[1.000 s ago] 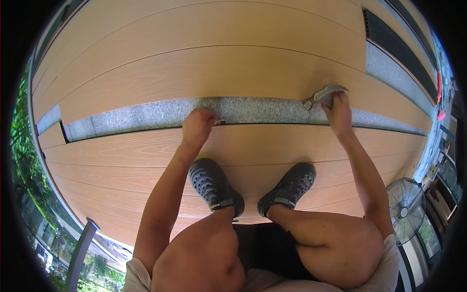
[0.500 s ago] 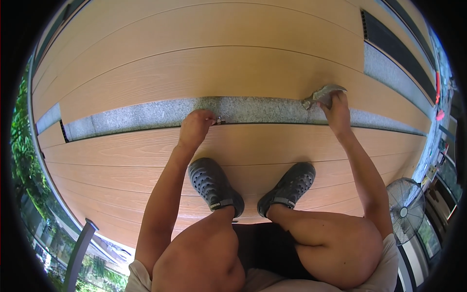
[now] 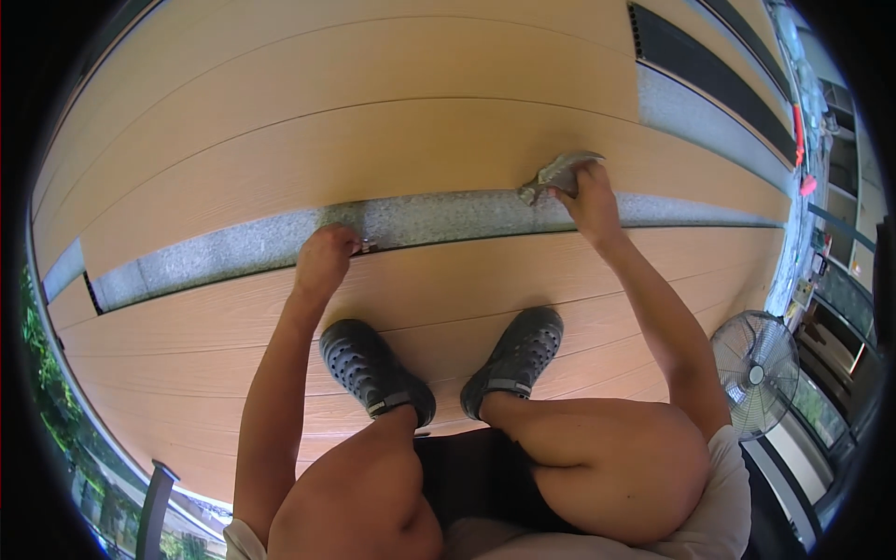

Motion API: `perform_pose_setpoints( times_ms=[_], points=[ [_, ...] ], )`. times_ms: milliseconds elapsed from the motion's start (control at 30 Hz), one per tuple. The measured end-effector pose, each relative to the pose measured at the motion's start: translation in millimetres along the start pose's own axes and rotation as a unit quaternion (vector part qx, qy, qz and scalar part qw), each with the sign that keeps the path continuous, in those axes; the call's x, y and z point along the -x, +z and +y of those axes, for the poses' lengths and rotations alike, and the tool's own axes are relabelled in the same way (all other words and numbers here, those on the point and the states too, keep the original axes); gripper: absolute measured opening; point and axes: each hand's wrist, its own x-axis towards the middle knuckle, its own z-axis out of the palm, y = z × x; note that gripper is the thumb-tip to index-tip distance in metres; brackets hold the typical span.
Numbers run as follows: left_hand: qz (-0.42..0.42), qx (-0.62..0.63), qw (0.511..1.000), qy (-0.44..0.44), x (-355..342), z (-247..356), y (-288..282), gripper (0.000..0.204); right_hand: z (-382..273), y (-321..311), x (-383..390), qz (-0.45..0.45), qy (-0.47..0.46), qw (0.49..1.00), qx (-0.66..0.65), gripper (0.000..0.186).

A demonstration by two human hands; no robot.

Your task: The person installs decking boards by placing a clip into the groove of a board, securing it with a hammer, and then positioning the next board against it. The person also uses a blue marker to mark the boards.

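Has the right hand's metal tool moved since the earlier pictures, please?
No: the metal tool still overlaps the grey strip, with no clear shift either way.

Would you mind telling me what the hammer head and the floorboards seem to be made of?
Hammer head: probably metal, dull grey and worn, with faint glints. Floorboards: wood or composite, matte tan; fine grain lines show, but the look leaves it open.
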Motion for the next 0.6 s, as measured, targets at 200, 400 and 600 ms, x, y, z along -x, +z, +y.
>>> perform_pose_setpoints(
  times_ms=[200,400,600],
  points=[
    [-0.017,0.057,0.995,-0.074,0.0,8.2,-0.8,0.009,3.9,-16.0,-2.1,-0.026,0.030,0.999,-0.025,0.048],
    [-0.020,0.184,0.977,-0.108,7.3,-0.9,-6.8,0.012,-23.3,-33.5,31.4,-0.122,0.138,0.982,-0.041,0.041],
    [0.077,0.128,0.984,-0.093,14.6,-15.9,-16.0,0.011,-63.7,-9.8,113.3,-0.220,0.091,0.963,-0.125,0.038]
  ],
)
